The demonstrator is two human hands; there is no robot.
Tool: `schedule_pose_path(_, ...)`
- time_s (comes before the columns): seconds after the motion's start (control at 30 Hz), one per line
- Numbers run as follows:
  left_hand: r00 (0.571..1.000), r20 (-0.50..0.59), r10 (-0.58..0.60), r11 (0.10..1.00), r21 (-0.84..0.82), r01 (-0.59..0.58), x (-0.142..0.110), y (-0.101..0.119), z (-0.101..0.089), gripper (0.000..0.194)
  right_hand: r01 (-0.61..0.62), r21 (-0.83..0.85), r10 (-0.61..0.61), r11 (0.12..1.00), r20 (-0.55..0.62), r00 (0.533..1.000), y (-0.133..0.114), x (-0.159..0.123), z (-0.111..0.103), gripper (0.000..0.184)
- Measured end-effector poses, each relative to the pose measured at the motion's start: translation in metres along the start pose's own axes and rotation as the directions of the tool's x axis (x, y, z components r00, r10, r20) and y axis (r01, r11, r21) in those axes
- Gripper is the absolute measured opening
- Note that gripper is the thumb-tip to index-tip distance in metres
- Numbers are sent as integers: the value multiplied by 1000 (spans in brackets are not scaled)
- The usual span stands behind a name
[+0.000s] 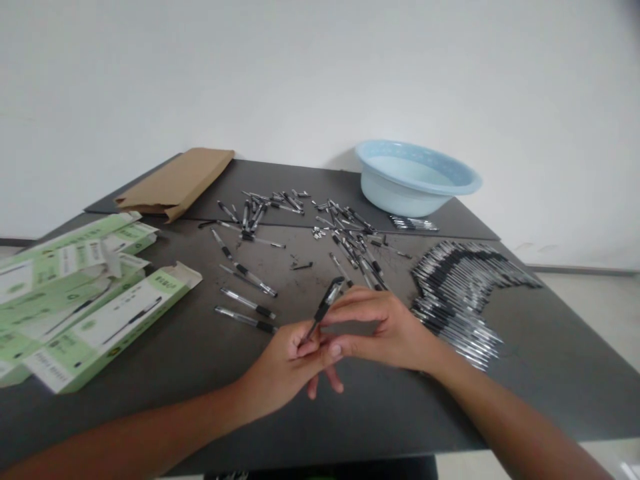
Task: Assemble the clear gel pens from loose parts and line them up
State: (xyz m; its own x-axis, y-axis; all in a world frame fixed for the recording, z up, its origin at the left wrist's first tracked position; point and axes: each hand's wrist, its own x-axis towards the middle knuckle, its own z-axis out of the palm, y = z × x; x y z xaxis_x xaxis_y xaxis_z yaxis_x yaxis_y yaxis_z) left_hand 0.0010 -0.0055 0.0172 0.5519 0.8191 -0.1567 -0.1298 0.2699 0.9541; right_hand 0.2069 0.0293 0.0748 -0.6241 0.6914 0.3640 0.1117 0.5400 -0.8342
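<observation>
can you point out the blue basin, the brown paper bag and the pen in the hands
Blue basin [400, 193]: head view, on its outer side wall.
Brown paper bag [177, 179]: head view, on its broad upper face.
Pen [326, 303]: head view, on its dark part.

Basin [400, 193] lt blue, boxes [120, 327] green & wht w/ dk print, paper bag [177, 177] plain brn, surface [540, 373] dk grey, wall [280, 73] off-wht

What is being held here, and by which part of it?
A pen. The left hand grips it around its lower end; the right hand is at its side, contact unclear.
</observation>
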Motion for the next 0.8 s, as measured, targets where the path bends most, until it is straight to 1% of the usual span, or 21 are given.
schedule_pose_path(0.13,998,47,-30,999,28,29,0,2,1,33,-10,-59,4,998,-91,996,-3,-1,6,17)
schedule_pose_path(0.23,994,97,-49,998,54,44,-1,3,1,29,-37,-50,30,998,-124,992,-2,-1,11,10)
schedule_pose_path(0.33,992,117,-57,996,71,49,-1,1,0,27,-82,-20,79,996,-126,989,-2,-2,13,13)
schedule_pose_path(0.37,992,115,-58,996,71,50,-2,1,0,29,-97,-21,94,995,-118,989,-2,-2,14,14)
schedule_pose_path(0.4,992,110,-58,997,62,51,-2,0,0,35,-110,-29,106,993,-108,988,-3,-2,13,14)
schedule_pose_path(0.47,993,102,-53,998,24,51,-3,-2,-1,58,-132,-59,126,989,-105,986,-5,-3,12,16)
schedule_pose_path(0.5,994,98,-54,999,2,54,-3,-3,-1,66,-143,-65,135,988,-120,984,-7,-4,10,18)
schedule_pose_path(0.53,994,95,-56,998,-17,58,-3,-4,-2,66,-156,-59,147,986,-135,980,-9,-5,7,19)
schedule_pose_path(0.6,993,96,-63,997,-31,66,-3,-4,-2,53,-176,-9,173,984,-156,973,-14,-6,0,17)
schedule_pose_path(0.67,993,101,-68,997,-25,71,-2,-4,-3,44,-175,32,178,984,-198,964,-21,-7,-13,16)
schedule_pose_path(0.73,992,109,-71,997,-20,73,-1,-3,-3,43,-123,15,121,992,-307,944,-27,-8,-33,16)
schedule_pose_path(0.8,990,118,-80,996,-19,83,0,-2,-3,44,-64,-65,29,996,-439,898,-28,-8,-63,16)
